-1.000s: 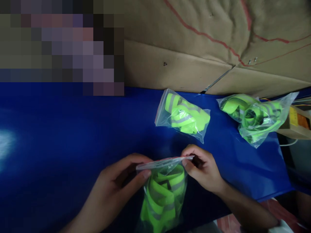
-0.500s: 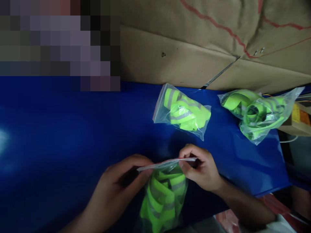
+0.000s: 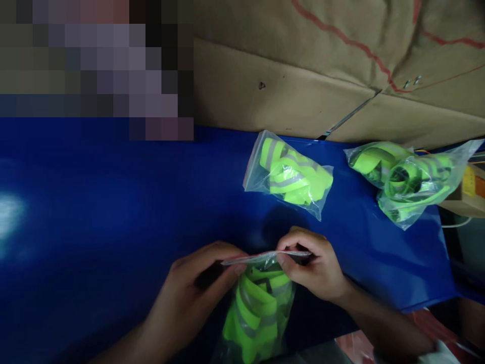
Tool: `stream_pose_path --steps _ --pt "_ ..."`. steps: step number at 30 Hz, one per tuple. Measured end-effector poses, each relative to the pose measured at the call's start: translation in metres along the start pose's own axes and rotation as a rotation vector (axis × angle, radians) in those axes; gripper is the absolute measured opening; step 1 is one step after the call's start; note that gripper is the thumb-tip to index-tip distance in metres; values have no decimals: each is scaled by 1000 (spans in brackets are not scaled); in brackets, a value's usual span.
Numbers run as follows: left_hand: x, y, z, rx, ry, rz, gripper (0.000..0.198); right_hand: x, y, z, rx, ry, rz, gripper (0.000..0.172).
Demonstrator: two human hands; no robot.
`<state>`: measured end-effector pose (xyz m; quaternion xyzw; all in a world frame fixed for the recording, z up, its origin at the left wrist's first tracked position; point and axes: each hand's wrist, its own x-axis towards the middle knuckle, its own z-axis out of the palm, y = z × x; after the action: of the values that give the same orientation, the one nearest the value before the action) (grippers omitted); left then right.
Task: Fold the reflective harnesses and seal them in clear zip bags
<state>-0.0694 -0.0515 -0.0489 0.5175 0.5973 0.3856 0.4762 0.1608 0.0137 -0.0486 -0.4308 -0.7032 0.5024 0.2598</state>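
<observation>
A clear plastic bag [image 3: 257, 313] with a folded neon-green strap with grey stripes inside hangs at the bottom centre, its red-edged top upward. My left hand [image 3: 200, 288] pinches the left part of that top edge between thumb and fingers. On the right part of the same edge, my right hand [image 3: 312, 263] has thumb and forefinger closed. Beyond my hands, another bagged green strap [image 3: 290, 174] lies on the blue table [image 3: 113, 202].
More bagged green straps [image 3: 413, 179] lie at the table's right end, beside a cardboard box [image 3: 464, 199]. Large brown cardboard [image 3: 303, 96] stands along the far edge. Reddish plastic [image 3: 356, 346] shows at the lower right. The upper left is pixelated.
My right hand's pinch has slid slightly left along the bag's top edge, closer to my left hand. The whole view has shifted a little, so the table items appear further right.
</observation>
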Motion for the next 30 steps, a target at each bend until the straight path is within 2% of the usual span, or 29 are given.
stream_pose_path --steps 8,14,17,25,30 --pt "-4 0 5 -155 -81 47 16 -2 3 -1 -57 -38 -111 5" --pt "-9 1 2 -148 -115 80 14 -1 -3 0 -56 -47 -180 8" --pt "-9 0 4 -144 -133 87 12 0 -5 2 -54 -59 -168 11" --pt "-7 -1 6 -66 -96 93 10 -4 -3 5 -128 -79 -136 9" --pt "-7 -5 7 -65 -84 134 12 -3 -2 4 -124 -52 -194 12"
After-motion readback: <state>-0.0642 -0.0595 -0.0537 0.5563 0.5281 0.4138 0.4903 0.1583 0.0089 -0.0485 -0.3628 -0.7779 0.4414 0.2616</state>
